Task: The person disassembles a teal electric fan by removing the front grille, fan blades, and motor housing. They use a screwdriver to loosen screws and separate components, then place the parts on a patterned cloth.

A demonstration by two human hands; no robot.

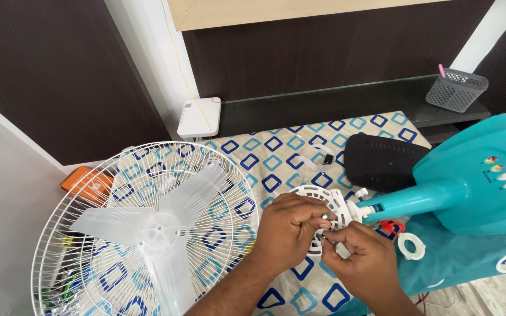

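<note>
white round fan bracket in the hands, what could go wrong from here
1. Both hands, left hand and right hand, pinch something small at the white round bracket; if it slips it may vanish on the patterned cloth.
2. The loose white ring lies near the right hand and could get knocked away.
3. The fan blade rests loose in the wire guard near the left forearm; a nudge might shift it.

The fan guard (147, 228) lies on the left of the table (276, 152), with the blade (153, 225) in it. Right of it, both hands meet at the round plate (329, 205). The fan base (475, 175) lies further right, the basket (457, 89) behind on the shelf (323, 102).
</note>
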